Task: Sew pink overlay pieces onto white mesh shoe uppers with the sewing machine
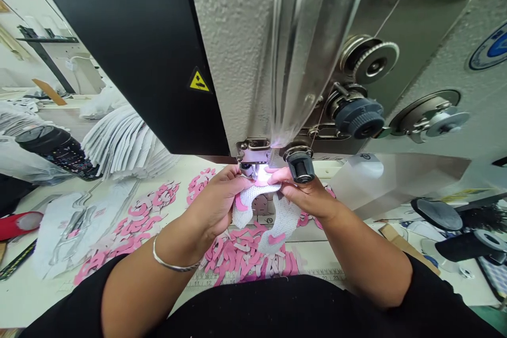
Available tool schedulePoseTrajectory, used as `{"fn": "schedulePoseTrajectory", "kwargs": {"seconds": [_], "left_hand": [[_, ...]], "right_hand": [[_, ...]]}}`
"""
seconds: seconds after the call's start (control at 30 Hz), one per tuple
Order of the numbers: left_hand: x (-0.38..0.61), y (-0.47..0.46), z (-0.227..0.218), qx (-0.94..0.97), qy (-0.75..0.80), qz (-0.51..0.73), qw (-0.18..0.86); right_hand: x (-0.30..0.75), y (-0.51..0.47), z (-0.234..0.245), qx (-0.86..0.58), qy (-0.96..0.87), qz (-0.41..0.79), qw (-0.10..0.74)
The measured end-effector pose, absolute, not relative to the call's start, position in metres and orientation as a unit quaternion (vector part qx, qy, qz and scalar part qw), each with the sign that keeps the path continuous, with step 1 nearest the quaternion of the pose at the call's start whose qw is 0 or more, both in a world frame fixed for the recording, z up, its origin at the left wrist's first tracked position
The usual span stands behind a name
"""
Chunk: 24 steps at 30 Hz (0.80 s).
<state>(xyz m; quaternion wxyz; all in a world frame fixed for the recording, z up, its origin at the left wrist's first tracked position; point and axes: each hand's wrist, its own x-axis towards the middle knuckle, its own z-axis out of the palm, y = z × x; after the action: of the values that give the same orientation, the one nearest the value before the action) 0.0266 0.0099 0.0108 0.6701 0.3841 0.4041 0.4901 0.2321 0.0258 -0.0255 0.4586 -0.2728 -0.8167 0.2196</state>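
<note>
Sewing looks to be the step in hand: a white piece (288, 214) lies under the head of the machine (237, 58), its far edge in the bright work light and its two curved arms reaching toward the near side. Each arm bears a pink patch (276, 239), and the plate (262, 205) shows between them.

The left hand (222, 194) pinches the piece by its far left edge, thumb on top; the right hand (304, 194) grips it at the far right, thumb and forefinger close to the light. Glare hides the needle, so I cannot tell whether it is in the cloth.

The next move seems to call for a light, even grip from both hands, turning the piece to follow its curve while the fingertips stay clear of the stitching point.

Loose pink pieces (233, 254) lie heaped on the near side, over a ruler strip (194, 281), with more spread to the left. A stack of white pieces (119, 140) stands far left.
</note>
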Motion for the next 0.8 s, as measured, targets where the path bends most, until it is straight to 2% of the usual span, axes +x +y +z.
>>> {"fn": "schedulePoseTrajectory", "kwargs": {"seconds": [0.43,0.8], "left_hand": [[0.023,0.009,0.007,0.386,0.385,0.498,0.674],[0.007,0.009,0.003,0.405,0.395,0.466,0.68]], "right_hand": [[0.23,0.026,-0.029,-0.299,-0.801,0.247,0.457],[0.229,0.02,-0.023,-0.325,-0.819,0.178,0.437]]}}
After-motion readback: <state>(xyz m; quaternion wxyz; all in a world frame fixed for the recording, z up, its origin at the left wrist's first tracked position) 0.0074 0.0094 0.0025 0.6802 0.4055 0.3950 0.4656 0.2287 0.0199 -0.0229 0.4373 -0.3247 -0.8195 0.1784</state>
